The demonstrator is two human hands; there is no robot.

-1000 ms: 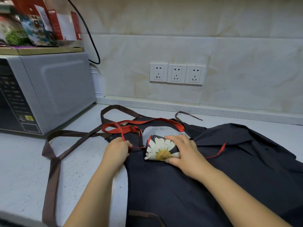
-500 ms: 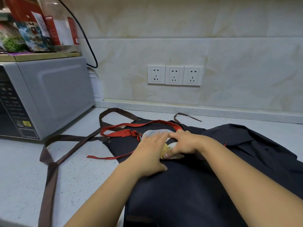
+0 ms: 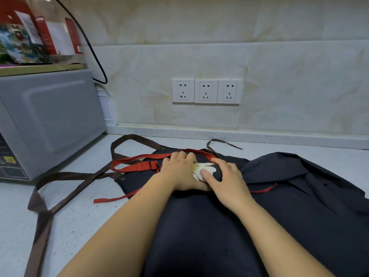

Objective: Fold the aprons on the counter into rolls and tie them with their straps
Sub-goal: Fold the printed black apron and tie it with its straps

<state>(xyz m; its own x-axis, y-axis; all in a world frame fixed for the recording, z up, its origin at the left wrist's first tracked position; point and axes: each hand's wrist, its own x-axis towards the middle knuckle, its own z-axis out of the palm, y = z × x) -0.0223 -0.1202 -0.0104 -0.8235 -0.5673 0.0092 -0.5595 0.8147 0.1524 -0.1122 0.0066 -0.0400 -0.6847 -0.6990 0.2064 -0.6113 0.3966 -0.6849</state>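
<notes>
The dark apron [image 3: 199, 226] is matt woven cloth, as is the daisy-print roll [image 3: 209, 167]; brown straps [image 3: 41, 236] and red strap [image 3: 139, 167] look like flat webbing. The worktop [image 3: 79, 212] is smooth speckled stone; white sockets [image 3: 206, 91] are glossy plastic

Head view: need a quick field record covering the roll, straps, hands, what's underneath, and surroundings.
item: daisy-print apron roll, lying on the dark apron
left: left hand covers the roll's left part, fingers curled over its far edge
right: right hand grips the roll's right end, thumb on the daisy print
ties: red straps loose, not tied round the roll; one end lies on the counter
underneath: dark apron spread flat, brown straps trailing left
surroundings: microwave at left, three wall sockets behind
</notes>
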